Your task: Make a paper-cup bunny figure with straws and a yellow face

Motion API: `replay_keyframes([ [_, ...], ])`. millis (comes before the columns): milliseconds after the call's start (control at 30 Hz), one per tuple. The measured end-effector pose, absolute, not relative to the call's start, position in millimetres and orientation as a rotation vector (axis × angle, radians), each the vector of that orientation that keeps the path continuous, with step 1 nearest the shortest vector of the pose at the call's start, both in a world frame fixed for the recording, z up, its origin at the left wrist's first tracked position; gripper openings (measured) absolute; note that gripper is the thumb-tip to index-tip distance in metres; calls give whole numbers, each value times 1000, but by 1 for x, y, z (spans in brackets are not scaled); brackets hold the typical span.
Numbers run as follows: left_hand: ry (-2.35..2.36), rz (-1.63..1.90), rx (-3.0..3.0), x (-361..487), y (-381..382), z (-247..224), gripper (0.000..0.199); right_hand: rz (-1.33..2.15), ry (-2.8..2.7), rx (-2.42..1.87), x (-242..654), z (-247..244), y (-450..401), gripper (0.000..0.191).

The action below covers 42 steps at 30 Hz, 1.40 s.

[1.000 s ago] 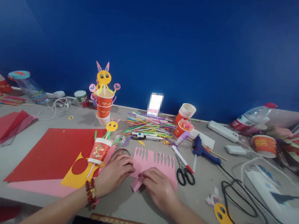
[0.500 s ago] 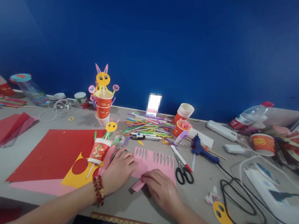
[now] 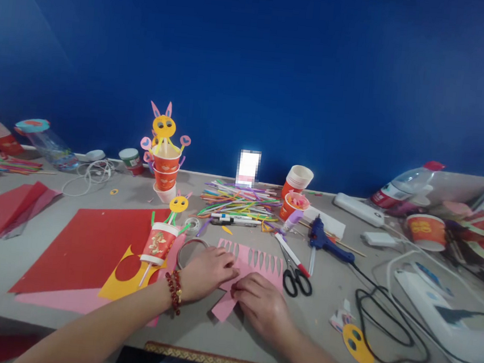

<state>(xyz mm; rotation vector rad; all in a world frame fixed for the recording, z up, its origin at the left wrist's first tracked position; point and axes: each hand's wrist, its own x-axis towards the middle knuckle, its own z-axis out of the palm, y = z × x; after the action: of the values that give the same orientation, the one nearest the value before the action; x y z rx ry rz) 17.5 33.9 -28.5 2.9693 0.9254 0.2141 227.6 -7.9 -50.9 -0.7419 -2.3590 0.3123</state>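
A pink sheet [image 3: 243, 256] with a row of narrow leaf-shaped holes along its far edge lies on the table before me. My left hand [image 3: 210, 270] rests on its left part, fingers bent and close together. On the near side, my right hand [image 3: 258, 300] pinches the sheet's near edge beside a pink flap [image 3: 225, 306] that sticks out toward me. A roll of tape [image 3: 192, 251] lies just left of my left hand. Black-handled scissors [image 3: 296, 282] and a red-capped white marker [image 3: 292, 255] lie right of the sheet.
Left stand a cup figure [image 3: 160, 243] and stacked cups [image 3: 165, 168] on or behind red sheets [image 3: 90, 247]. Coloured sticks [image 3: 240, 201] lie at the back. To the right are a blue glue gun [image 3: 330, 244], its black cable and a yellow face cutout [image 3: 357, 344].
My left hand has moved right across the pink sheet, uncovering the tape roll. The pink flap has swung nearer to me and shows more of its surface.
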Motion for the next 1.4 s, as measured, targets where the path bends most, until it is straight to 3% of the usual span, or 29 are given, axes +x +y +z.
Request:
replay_keyframes([
  [167, 946, 226, 2959, 17, 33, -32, 17, 153, -2424, -702, 234, -48, -15, 24],
  [867, 982, 181, 2998, 19, 30, -29, 18, 264, -2446, -780, 259, -38, -20, 29],
  [1067, 898, 119, 3084, 24, 32, -22, 36, 324, -2410, -784, 261, -45, -18, 26],
  [1400, 901, 106, 3094, 30, 33, -22, 30, 237, -2433, -827, 272, -39, -23, 31],
])
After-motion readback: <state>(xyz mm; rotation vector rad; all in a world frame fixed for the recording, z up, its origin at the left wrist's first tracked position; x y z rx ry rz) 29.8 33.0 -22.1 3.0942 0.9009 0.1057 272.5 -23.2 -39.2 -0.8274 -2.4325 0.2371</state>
